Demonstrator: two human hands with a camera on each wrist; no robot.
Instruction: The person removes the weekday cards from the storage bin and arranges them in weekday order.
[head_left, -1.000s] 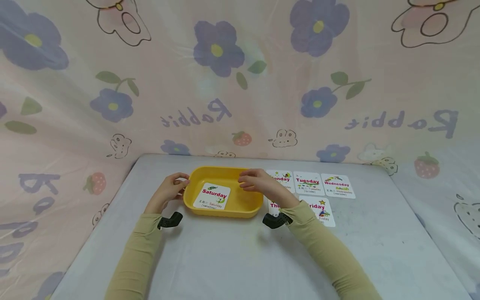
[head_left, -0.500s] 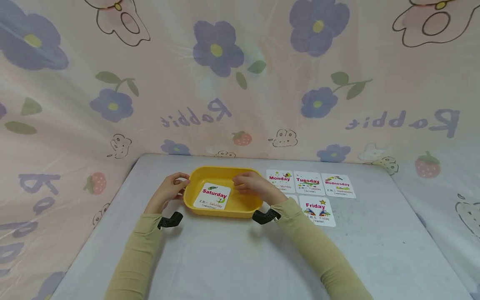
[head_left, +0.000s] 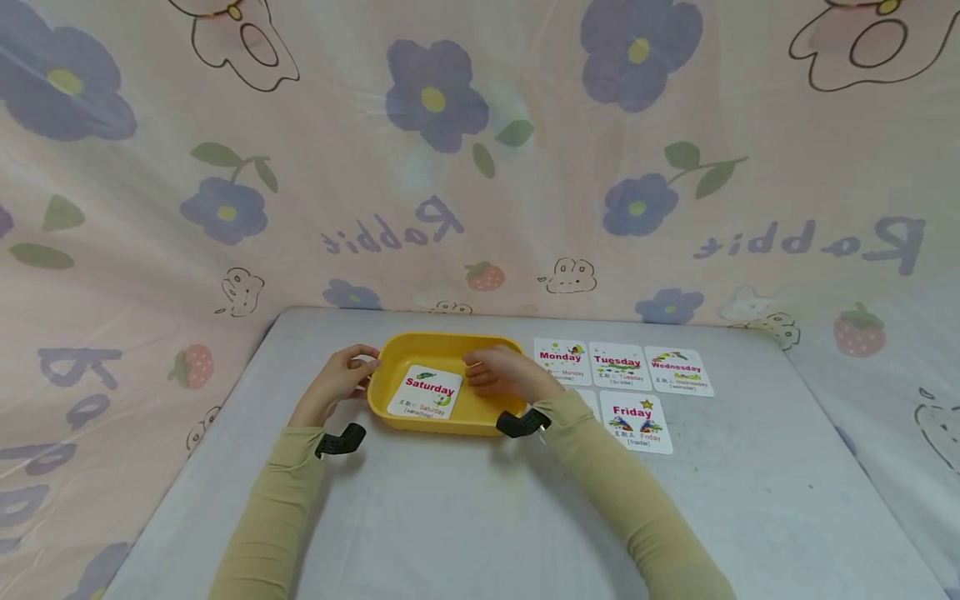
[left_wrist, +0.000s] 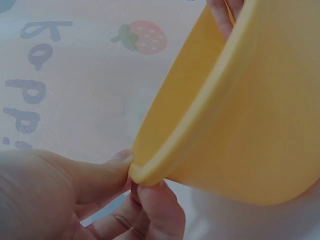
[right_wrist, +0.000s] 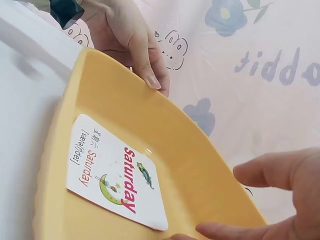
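A yellow plastic tray [head_left: 435, 427] stands on the white table, with a white square Saturday card [head_left: 424, 392] lying face up on its floor. My left hand [head_left: 339, 382] pinches the tray's left rim between thumb and fingers, as the left wrist view shows up close. Over the right half of the tray reaches my right hand [head_left: 513, 372]. In the right wrist view its thumb and fingers [right_wrist: 272, 170] are spread apart, low over the tray and near the Saturday card, with nothing visible between them. Whether these fingertips touch the tray floor I cannot tell.
Right of the tray lie the Monday card [head_left: 562, 360], Tuesday card [head_left: 619, 367], Wednesday card [head_left: 678, 372] and Friday card [head_left: 634, 421]. Another card [head_left: 587, 402] beside Friday is mostly covered by my right arm. A patterned curtain [head_left: 525, 208] hangs behind the table [head_left: 420, 517].
My right hand has moved left and down from the tray's right edge to inside it, uncovering the Monday and Friday cards. The left hand stays on the rim.
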